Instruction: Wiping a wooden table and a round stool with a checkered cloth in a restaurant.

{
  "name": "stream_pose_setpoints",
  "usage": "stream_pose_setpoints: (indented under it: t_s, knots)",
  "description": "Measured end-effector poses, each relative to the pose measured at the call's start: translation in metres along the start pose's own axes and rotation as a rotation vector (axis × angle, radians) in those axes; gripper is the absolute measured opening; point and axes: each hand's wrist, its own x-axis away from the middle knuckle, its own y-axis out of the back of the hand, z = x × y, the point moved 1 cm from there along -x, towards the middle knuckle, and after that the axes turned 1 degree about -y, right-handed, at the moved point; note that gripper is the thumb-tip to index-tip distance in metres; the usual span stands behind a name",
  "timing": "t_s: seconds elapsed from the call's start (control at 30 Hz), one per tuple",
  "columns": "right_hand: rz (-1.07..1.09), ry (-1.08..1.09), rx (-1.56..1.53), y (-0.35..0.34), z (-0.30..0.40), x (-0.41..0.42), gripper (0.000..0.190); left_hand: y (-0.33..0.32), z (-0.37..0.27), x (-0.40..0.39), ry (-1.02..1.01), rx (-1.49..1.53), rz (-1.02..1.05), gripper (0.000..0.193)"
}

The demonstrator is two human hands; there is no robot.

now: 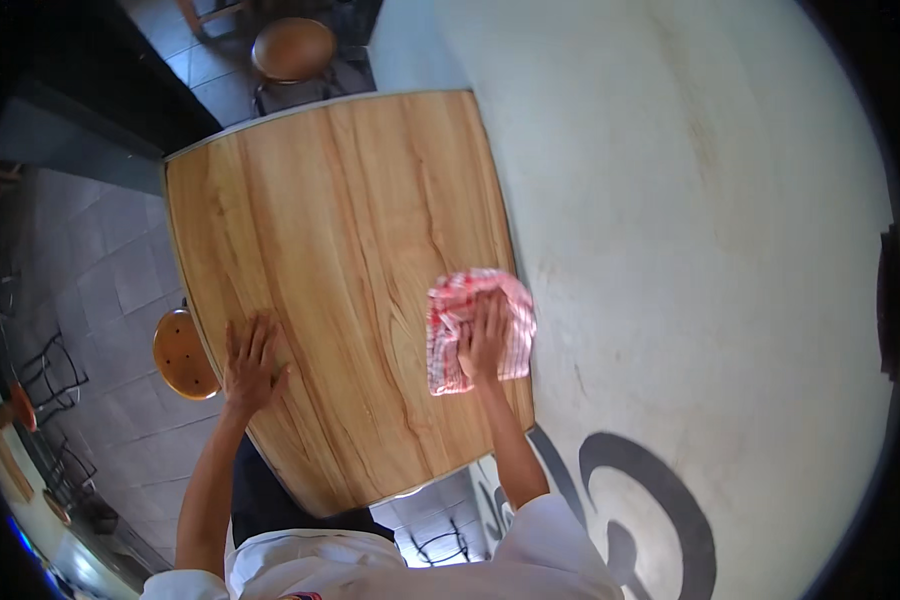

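Observation:
A red-and-white checked cloth (444,360) lies spread on the right side of a wood-grain tabletop (322,247), close to the wall. My right hand (486,337) holds it pressed down under the palm and fingers. Part of the cloth appears blurred. On the tabletop's left side rests my left hand (251,367), palm down, its fingers apart and nothing in it. The two hands are well apart, with bare wood grain between them.
A pale wall (667,247) with dark painted shapes (690,510) borders the table's right edge. Round wooden stools stand left of the table (184,354) and beyond its far edge (294,49). A dark pillar (112,82) meets the far left corner. Grey tiles cover the floor (127,277).

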Motion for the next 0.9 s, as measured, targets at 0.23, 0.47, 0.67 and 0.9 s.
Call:
stream_pose_setpoints:
  t_s: [0.23,0.47,0.67,0.9]
  knots:
    - [-0.138,0.434,-0.014,-0.012,0.069,-0.309,0.064,-0.004,0.004,0.004,0.045,0.086,-0.003,0.073]
    - [-0.05,0.657,-0.091,-0.053,0.167,-0.319,0.05,-0.007,0.017,0.01,0.083,0.071,0.021,0.072]
    - [-0.351,0.182,0.07,-0.037,0.089,-0.331,0.057,0.002,0.005,-0.001,0.04,0.083,-0.005,0.073]
    - [-0.298,0.21,-0.295,-0.018,0.168,-0.284,0.059,-0.002,-0.005,-0.02,0.133,0.329,-0.227,0.068]
